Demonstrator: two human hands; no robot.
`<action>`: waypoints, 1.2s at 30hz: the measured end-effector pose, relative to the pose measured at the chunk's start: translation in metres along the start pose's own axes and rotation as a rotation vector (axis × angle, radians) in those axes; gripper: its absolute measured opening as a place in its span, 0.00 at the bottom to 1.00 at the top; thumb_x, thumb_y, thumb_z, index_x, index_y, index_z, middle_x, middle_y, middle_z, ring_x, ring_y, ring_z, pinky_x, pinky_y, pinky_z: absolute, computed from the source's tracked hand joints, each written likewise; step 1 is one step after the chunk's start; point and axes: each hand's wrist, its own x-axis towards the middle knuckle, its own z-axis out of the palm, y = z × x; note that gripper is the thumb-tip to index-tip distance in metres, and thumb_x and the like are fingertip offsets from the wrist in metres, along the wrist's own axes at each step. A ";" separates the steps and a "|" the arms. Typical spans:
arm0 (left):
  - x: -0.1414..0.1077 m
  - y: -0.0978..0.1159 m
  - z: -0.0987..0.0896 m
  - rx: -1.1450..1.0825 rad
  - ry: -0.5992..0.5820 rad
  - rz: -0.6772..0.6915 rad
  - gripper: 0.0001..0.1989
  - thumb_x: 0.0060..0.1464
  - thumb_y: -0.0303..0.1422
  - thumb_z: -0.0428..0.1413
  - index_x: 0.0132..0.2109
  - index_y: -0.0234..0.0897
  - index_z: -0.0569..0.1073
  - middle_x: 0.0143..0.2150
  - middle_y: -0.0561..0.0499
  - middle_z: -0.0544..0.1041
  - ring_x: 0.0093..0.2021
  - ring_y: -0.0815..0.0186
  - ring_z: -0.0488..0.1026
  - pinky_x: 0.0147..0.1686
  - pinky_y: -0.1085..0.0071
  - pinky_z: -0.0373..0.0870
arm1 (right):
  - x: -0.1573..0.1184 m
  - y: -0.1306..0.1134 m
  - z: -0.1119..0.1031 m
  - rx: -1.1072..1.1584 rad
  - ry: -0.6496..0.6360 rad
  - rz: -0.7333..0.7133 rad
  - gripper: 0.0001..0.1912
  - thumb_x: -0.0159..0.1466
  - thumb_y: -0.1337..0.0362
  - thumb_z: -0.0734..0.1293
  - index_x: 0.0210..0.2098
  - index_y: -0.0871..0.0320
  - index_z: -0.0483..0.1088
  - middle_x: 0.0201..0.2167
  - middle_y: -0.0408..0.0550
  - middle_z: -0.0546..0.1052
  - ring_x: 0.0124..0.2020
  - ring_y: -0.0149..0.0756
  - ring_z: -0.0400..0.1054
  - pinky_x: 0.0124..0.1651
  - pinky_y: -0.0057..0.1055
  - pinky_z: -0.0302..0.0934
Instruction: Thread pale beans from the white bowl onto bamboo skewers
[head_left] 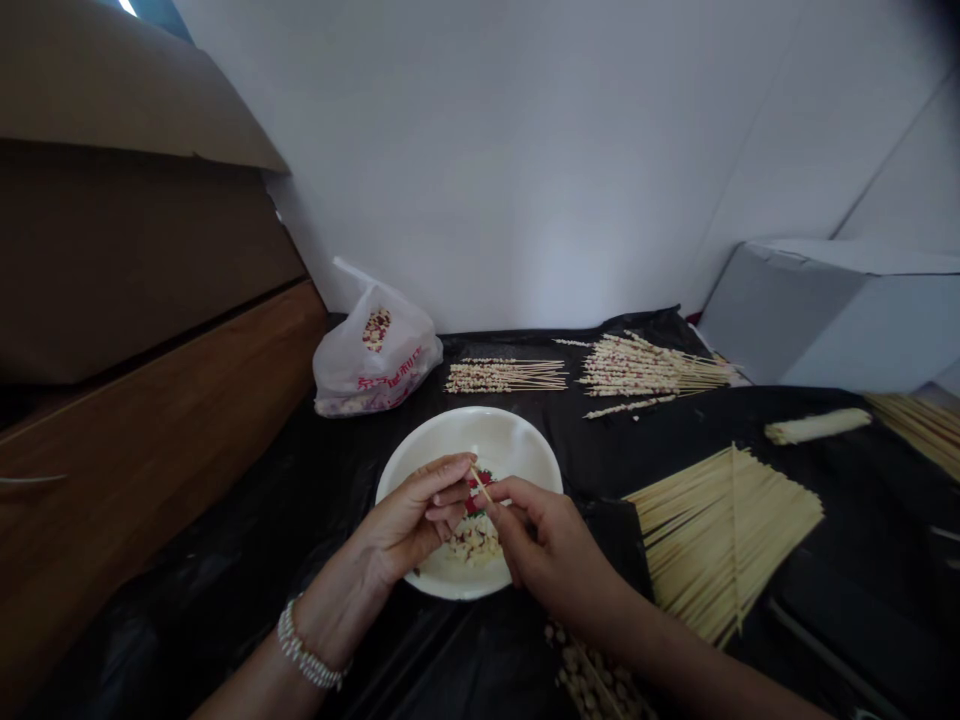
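Observation:
Over a white bowl point(397, 455), my two hands meet at a thin wooden skewer point(481, 484). My right hand point(551, 545) pinches the skewer between thumb and forefinger. At the skewer's upper tip, the thumb and fingers of my left hand point(424, 505) are closed together; whatever lies between them is too small to make out. Small cream and dark red pieces point(476, 542) lie in the bottom of the bowl, partly covered by my hands. A red and green print shows on the bowl's inside.
Behind the bowl stand a plastic bag point(379, 365) of similar pieces and two groups of loaded skewers point(506, 375). Bare skewers point(727, 540) fan out at right, near a pale bundle point(817, 426). Cardboard point(135, 250) borders the left, a white box point(840, 310) the right.

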 end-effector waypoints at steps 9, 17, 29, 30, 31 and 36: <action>0.001 0.000 -0.004 -0.060 -0.046 -0.068 0.09 0.42 0.21 0.67 0.32 0.24 0.76 0.23 0.54 0.70 0.18 0.84 0.59 0.14 0.89 0.54 | -0.001 -0.004 -0.001 -0.128 0.045 -0.135 0.12 0.69 0.64 0.59 0.35 0.58 0.73 0.25 0.44 0.73 0.24 0.31 0.61 0.26 0.28 0.52; 0.002 0.009 -0.006 -0.133 0.045 0.071 0.03 0.56 0.20 0.56 0.34 0.25 0.74 0.25 0.54 0.69 0.18 0.83 0.60 0.14 0.87 0.55 | 0.003 -0.017 -0.017 0.152 -0.169 0.174 0.14 0.69 0.57 0.59 0.40 0.59 0.72 0.12 0.33 0.63 0.10 0.25 0.50 0.14 0.21 0.44; 0.004 0.029 -0.015 -0.382 0.064 0.140 0.09 0.64 0.25 0.48 0.39 0.27 0.72 0.28 0.51 0.69 0.19 0.81 0.61 0.14 0.86 0.57 | -0.001 -0.027 -0.034 0.062 -0.398 0.277 0.13 0.69 0.60 0.60 0.32 0.59 0.71 0.11 0.35 0.64 0.11 0.23 0.51 0.14 0.20 0.44; 0.004 0.028 -0.014 -0.369 0.060 0.140 0.09 0.64 0.24 0.48 0.39 0.27 0.72 0.28 0.51 0.70 0.19 0.81 0.62 0.14 0.87 0.57 | -0.001 -0.026 -0.031 0.054 -0.372 0.253 0.13 0.69 0.61 0.61 0.30 0.59 0.70 0.11 0.35 0.63 0.12 0.23 0.52 0.15 0.20 0.45; 0.003 0.026 -0.013 -0.347 0.056 0.142 0.09 0.63 0.23 0.48 0.38 0.27 0.72 0.28 0.51 0.70 0.19 0.81 0.62 0.14 0.87 0.57 | -0.001 -0.026 -0.029 0.045 -0.345 0.232 0.14 0.69 0.61 0.61 0.29 0.59 0.70 0.11 0.35 0.63 0.12 0.24 0.52 0.16 0.21 0.45; -0.002 -0.002 -0.002 -0.063 -0.022 0.027 0.03 0.53 0.21 0.60 0.32 0.24 0.74 0.23 0.55 0.67 0.18 0.83 0.59 0.16 0.88 0.56 | 0.004 -0.019 -0.020 0.041 -0.207 0.154 0.14 0.68 0.64 0.61 0.27 0.59 0.70 0.12 0.36 0.63 0.15 0.26 0.54 0.20 0.24 0.48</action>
